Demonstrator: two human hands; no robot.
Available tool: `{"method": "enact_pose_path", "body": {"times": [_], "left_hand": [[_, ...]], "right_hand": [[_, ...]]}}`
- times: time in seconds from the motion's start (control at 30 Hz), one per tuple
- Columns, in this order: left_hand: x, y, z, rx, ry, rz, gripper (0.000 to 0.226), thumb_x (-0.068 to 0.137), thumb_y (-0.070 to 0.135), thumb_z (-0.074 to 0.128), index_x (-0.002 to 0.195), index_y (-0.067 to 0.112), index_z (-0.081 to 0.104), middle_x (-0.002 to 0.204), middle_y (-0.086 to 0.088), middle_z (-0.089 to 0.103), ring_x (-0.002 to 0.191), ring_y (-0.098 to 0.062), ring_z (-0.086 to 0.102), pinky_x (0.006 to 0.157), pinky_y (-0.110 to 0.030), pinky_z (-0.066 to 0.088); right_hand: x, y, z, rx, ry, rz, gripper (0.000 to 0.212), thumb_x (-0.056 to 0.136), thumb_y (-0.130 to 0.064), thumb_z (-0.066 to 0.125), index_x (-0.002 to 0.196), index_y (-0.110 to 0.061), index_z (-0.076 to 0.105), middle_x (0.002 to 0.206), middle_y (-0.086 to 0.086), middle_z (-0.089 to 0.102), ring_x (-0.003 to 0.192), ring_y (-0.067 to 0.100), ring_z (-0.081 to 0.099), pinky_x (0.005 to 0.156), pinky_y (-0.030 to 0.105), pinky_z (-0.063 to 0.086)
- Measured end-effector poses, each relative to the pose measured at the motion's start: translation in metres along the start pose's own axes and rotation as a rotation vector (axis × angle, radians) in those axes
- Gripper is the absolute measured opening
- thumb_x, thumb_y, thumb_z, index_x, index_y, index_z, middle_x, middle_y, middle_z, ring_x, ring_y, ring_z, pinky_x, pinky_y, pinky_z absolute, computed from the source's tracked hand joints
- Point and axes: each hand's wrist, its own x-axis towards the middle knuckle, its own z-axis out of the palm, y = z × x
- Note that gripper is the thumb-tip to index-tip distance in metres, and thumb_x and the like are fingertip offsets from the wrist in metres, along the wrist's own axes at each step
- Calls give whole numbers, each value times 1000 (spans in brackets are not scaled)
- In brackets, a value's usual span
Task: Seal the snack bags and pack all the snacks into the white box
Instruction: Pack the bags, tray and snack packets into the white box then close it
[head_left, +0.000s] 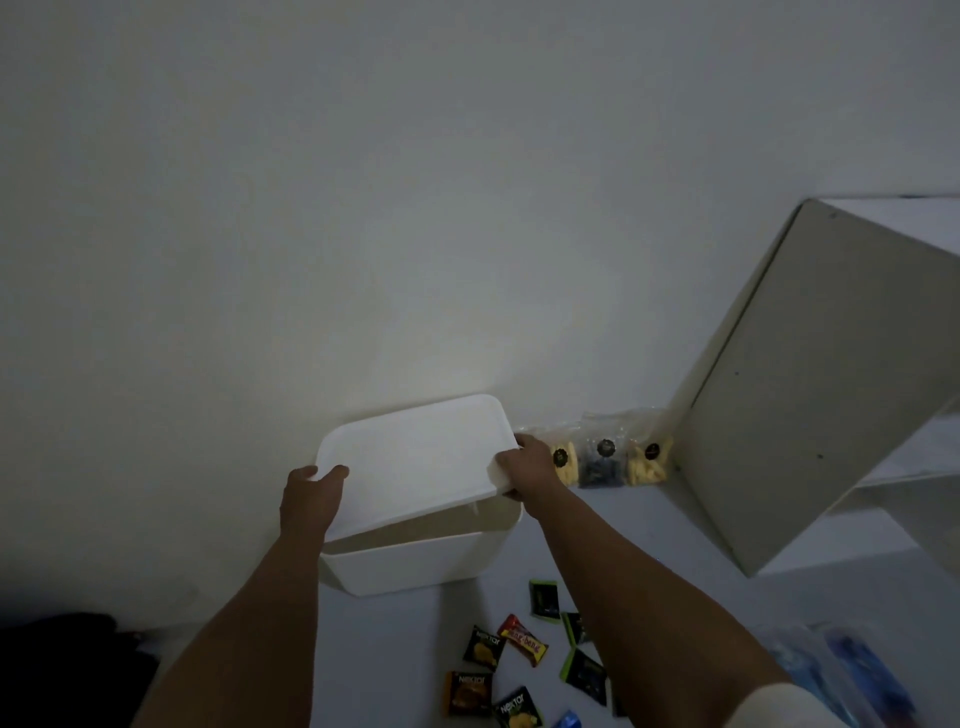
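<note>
A white box (415, 564) stands on the pale surface against the wall. Its white lid (415, 460) is tilted, raised at the near edge so a gap shows into the box. My left hand (311, 499) grips the lid's left near corner, and my right hand (527, 467) grips its right edge. Three clear snack bags (605, 457) with dark round labels stand to the right of the box by the wall. Several small wrapped snacks (522, 644) lie scattered on the surface below the box, between my forearms.
A white shelf unit (810, 395) with a slanted side panel stands at the right. Blue plastic packaging (852, 675) lies at the bottom right. A dark object (67, 660) sits at the bottom left. The wall rises directly behind the box.
</note>
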Motion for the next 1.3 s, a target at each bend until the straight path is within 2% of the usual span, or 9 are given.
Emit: {"method": "enact_pose_path", "body": {"times": [0.17,0.33,0.43,0.57,0.67,0.97,1.03,1.13,1.3], "left_hand": [[30,-6,-1,40,-11,-1,83,64,60,61,125,4,63,129,-17,63,114,-38,59,100,-48,48],[9,13,-8,30,3,33,55,77,42,64,113,1,68,118,-17,66,106,-37,61,93,-42,48],[14,11,-15,13,33,39,55,64,45,60,105,8,69,113,-13,67,104,-37,63,95,-48,54],[10,18,-23,24,88,77,40,76,31,61,112,16,67,117,-11,67,105,-37,64,94,-47,55],[-1,34,-27,19,106,131,39,79,27,60,117,18,65,119,-12,68,102,-35,66,93,-47,56],[-24,41,-9,47,128,192,50,90,29,64,135,8,60,138,-16,60,126,-35,57,105,-41,44],[-31,40,3,49,95,166,38,89,25,64,114,-3,70,123,-22,67,116,-37,62,99,-43,48],[-47,42,29,115,25,199,29,85,18,61,67,-4,65,76,-26,64,75,-30,62,70,-41,48],[-71,49,98,250,-181,298,27,83,21,65,59,8,64,67,-13,65,69,-28,63,62,-31,42]], "right_hand": [[-4,-14,-1,206,-57,12,40,90,0,47,126,-12,58,117,16,61,102,35,60,63,36,57],[-8,-25,-3,283,-93,33,27,92,2,46,115,-3,59,116,21,61,105,39,61,71,44,60],[-12,-32,-4,360,-114,52,17,93,5,47,104,2,59,107,23,61,95,37,63,71,47,59],[-18,-42,-6,471,-122,92,8,92,10,51,93,4,56,95,23,60,82,32,62,58,42,58],[-22,-48,-7,506,-125,99,14,92,11,52,104,6,57,97,22,61,84,31,63,49,35,58],[-19,-28,-44,256,36,25,26,86,2,52,108,-6,64,103,17,61,83,30,58,62,36,52],[-19,-17,-67,171,104,-2,35,81,-1,54,113,-9,66,107,14,64,89,33,61,67,41,56],[-18,3,-105,54,204,-24,30,76,-8,58,104,-11,68,103,11,68,94,33,63,80,48,57],[-18,43,-179,-12,383,38,3,85,-9,59,86,-7,62,90,12,60,78,26,54,71,33,44]]}}
